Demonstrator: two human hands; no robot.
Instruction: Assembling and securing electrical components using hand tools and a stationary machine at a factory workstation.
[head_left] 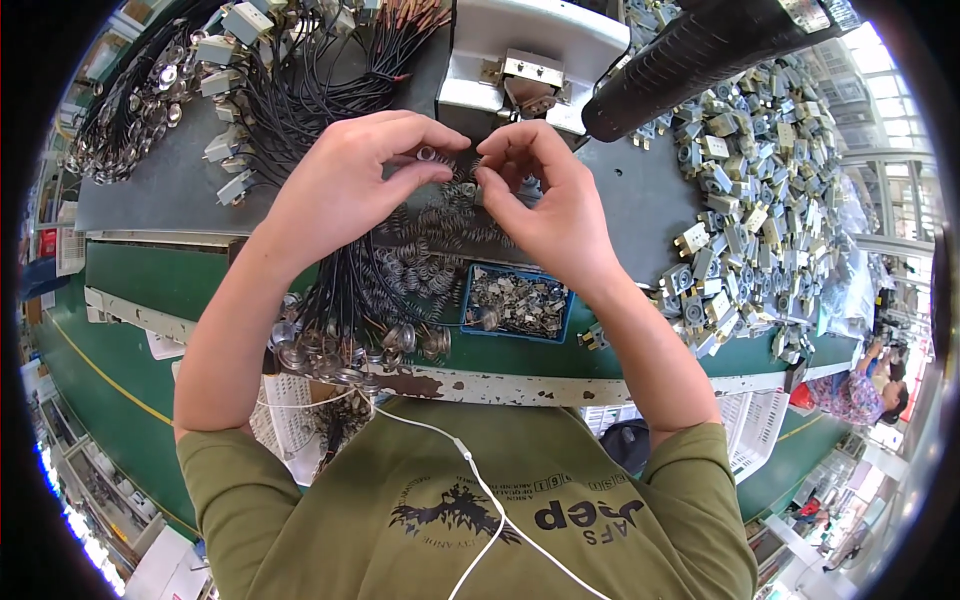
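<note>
- Spring (427, 154): a small coil pinched at the fingertips of the left hand (345, 185), held up just above the spring pile (440, 235), probably so it stays clear of the tangle below.
- Right hand (545, 205) has its thumb and forefinger closed on something tiny near the spring; what it is cannot be told. Both hands meet fingertip to fingertip, which suits fine joining work.
- Spring pile lies on the grey worktop (160, 190) directly under the hands, within easy picking reach.
- Blue tray (520, 303) of small metal bits sits just nearer the person than the pile, its walls keeping the loose bits together.
- Black wired parts (330, 330) with round metal caps lie left of the tray, their wires running under the left wrist.
- Heap of grey blocks (745, 190) is spread well to the right of the pile.
- White fixture (530, 60) stands just beyond the hands.
</note>
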